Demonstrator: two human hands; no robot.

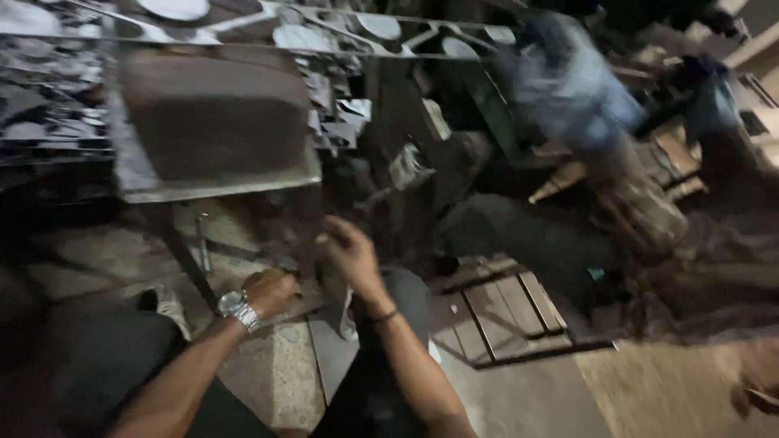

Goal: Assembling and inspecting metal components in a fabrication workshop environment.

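Here, a large flat metal table [219, 182] is being seen in the upper left of the frame. Below it, at lower centre, the left hand [270, 290] is being kept curled in a fist, and the right hand [350, 251] is being held half open; because of blur, any held thing cannot be told.

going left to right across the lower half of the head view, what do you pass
left hand with a wristwatch → right hand with a dark wristband → wooden slatted pallet on the floor → another person's blurred hand at the right edge
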